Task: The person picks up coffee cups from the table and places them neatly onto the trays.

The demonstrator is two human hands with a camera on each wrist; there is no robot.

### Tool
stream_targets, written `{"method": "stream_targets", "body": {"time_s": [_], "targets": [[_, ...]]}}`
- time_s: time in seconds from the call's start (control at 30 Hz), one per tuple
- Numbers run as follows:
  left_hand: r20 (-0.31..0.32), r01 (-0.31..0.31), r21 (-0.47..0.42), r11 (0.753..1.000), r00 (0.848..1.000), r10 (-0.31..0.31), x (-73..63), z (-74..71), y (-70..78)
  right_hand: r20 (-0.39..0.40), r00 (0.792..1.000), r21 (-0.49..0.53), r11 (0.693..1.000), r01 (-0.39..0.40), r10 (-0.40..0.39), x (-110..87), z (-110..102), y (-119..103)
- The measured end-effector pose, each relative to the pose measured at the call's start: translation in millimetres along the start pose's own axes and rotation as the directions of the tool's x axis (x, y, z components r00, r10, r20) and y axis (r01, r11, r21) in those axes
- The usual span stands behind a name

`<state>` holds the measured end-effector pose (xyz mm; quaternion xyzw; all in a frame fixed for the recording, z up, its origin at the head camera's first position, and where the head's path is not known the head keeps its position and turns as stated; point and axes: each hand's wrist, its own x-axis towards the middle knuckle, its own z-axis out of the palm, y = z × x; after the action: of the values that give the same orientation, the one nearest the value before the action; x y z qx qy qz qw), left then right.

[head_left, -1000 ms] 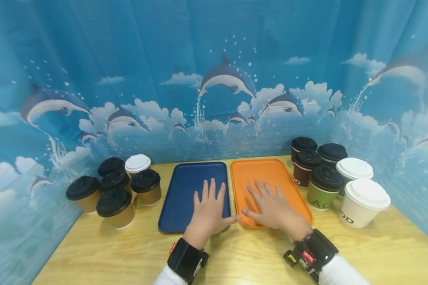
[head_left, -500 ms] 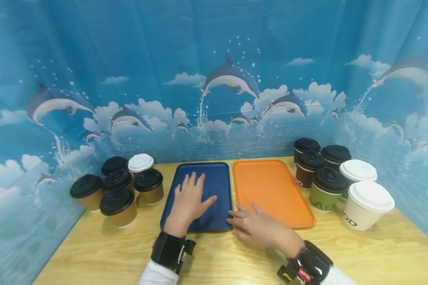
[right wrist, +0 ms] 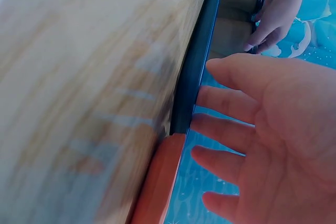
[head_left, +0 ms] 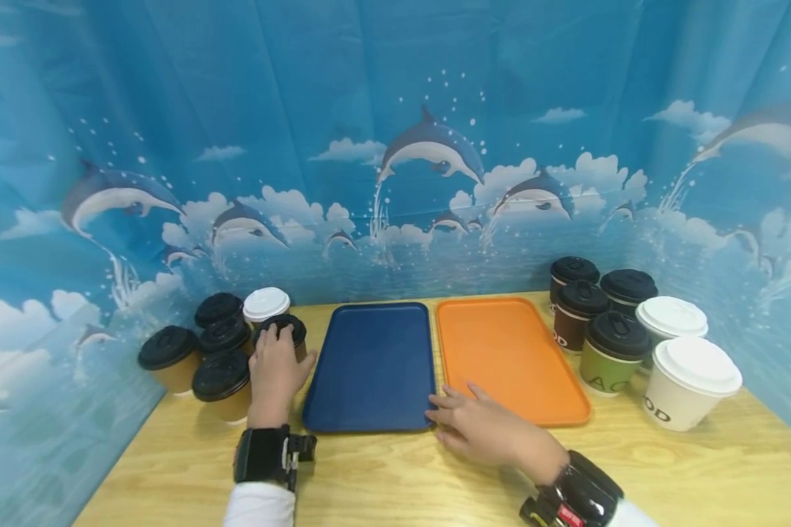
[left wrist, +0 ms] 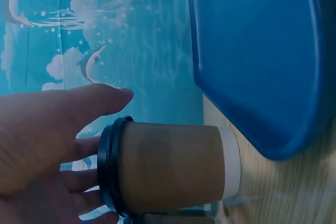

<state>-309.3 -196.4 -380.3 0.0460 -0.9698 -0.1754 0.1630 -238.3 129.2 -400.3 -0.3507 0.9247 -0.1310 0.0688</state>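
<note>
My left hand point(head_left: 275, 380) reaches over a brown paper cup with a black lid point(left wrist: 170, 166), the cup closest to the blue tray. In the left wrist view its fingers lie behind the lid, and the thumb stands apart from the cup. The hand partly hides this cup in the head view. My right hand point(head_left: 477, 430) hovers at the near edges of the dark blue tray point(head_left: 372, 366) and the orange tray point(head_left: 501, 344). Its fingers are spread and loosely bent, holding nothing; whether the fingertips touch the blue tray's corner I cannot tell.
Several brown cups with black lids point(head_left: 220, 377) and one white-lidded cup point(head_left: 266, 304) crowd the left side. At the right stand dark brown cups point(head_left: 578, 307), a green cup point(head_left: 609, 359) and white cups point(head_left: 692, 380). A dolphin-print curtain point(head_left: 395, 146) hangs behind the wooden table point(head_left: 382, 476).
My left hand has moved left from over the blue tray to the black-lidded cup. The right hand has drawn back from over the orange tray to between the trays' near edges.
</note>
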Motion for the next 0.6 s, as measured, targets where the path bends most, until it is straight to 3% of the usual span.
{"method": "stream_targets", "body": {"time_s": [0.23, 0.43, 0.6], "targets": [[-0.017, 0.017, -0.111, 0.994, 1.000, -0.019, -0.8, -3.0, 6.5, -0.004, 1.000, 0.023, 1.000, 0.000, 0.000, -0.6, -0.7, 0.0], [0.005, 0.038, -0.134, 0.990, 0.999, -0.038, -1.3, -1.4, 7.1, -0.003, 1.000, 0.037, 0.999, -0.002, 0.002, -1.0, -1.0, -0.3], [-0.043, 0.039, -0.142, 0.989, 0.998, -0.045, -1.9, 0.9, 6.1, 0.002, 1.000, 0.031, 1.000, -0.001, 0.001, -0.8, -0.7, -0.4]]}}
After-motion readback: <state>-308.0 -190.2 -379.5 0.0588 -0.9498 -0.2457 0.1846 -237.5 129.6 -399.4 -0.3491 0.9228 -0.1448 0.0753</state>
